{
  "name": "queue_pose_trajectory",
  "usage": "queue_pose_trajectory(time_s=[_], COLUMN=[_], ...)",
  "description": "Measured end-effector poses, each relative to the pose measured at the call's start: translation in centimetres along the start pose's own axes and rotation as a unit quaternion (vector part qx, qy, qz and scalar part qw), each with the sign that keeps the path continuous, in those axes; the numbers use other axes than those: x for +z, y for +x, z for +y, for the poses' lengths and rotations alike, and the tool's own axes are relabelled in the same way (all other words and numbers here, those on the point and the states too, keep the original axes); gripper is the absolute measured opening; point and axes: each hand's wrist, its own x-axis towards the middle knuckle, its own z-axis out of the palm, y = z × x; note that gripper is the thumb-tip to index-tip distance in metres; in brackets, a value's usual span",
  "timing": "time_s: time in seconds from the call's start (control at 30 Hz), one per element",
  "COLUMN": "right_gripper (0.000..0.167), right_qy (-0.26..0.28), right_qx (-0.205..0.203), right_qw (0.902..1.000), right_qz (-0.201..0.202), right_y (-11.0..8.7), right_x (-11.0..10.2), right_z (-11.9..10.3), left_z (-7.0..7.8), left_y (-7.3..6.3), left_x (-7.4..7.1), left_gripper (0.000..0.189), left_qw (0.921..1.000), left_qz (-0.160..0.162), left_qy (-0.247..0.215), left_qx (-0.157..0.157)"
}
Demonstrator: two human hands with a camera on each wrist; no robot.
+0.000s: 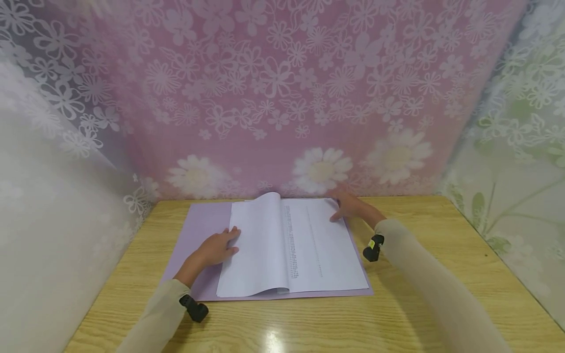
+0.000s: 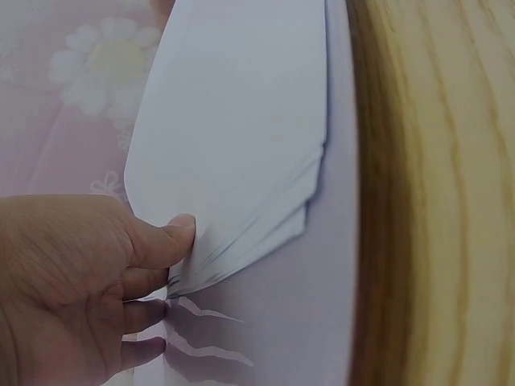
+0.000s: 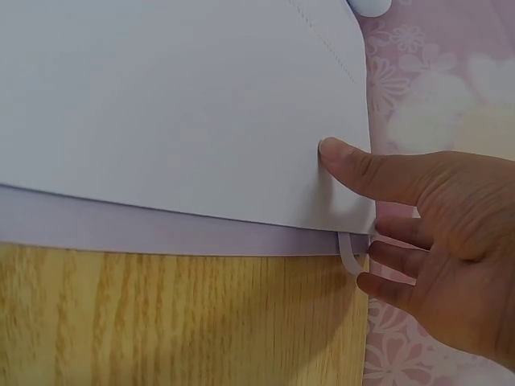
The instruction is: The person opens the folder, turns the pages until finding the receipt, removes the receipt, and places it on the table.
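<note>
A lilac folder [image 1: 198,220] lies spread on the table with a stack of white paper sheets inside. Some sheets are turned to the left and bulge up along the middle; the right-hand page [image 1: 331,255] carries narrow columns of small print. At the left edge of the turned sheets [image 2: 233,121], my left hand [image 1: 215,249] pinches the fanned edges, thumb on top. My right hand [image 1: 348,206] is at the far right corner, its thumb on the page [image 3: 201,121] and its other fingers at the edge. A narrow pale strip [image 3: 349,253] curves out beside those fingertips.
The wood-grain table [image 1: 331,323] meets a pink flower-patterned backdrop [image 1: 265,98] just behind the folder. Patterned side panels stand at left and right. A small black camera [image 1: 194,309] sits on the left sleeve, another camera [image 1: 372,247] on the right.
</note>
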Motion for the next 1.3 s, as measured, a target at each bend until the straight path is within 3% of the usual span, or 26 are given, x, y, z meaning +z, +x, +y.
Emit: queue_pose_trajectory(time_s=[0.47, 0.93, 1.1, 1.3], right_gripper=[0.083, 0.081, 0.085, 0.097], right_qy=[-0.016, -0.023, -0.040, -0.037], right_qx=[0.007, -0.038, -0.054, -0.038], right_qw=[0.9998, 0.9982, 0.9964, 0.9970], right_qz=[-0.002, 0.041, 0.052, 0.056], right_y=[-0.1, 0.0, -0.1, -0.1], right_x=[-0.1, 0.7, 0.6, 0.7], right_z=[-0.7, 0.5, 0.2, 0.3], left_z=[0.3, 0.4, 0.3, 0.4], left_y=[-0.1, -0.2, -0.3, -0.3], left_x=[0.0, 0.0, 0.0, 0.0], left_gripper=[0.057, 0.058, 0.057, 0.057], left_qw=[1.0000, 0.9999, 1.0000, 1.0000], left_qz=[0.003, 0.000, 0.003, 0.004], left_qy=[-0.006, -0.007, -0.006, -0.005], left_qx=[0.000, -0.007, -0.006, -0.006])
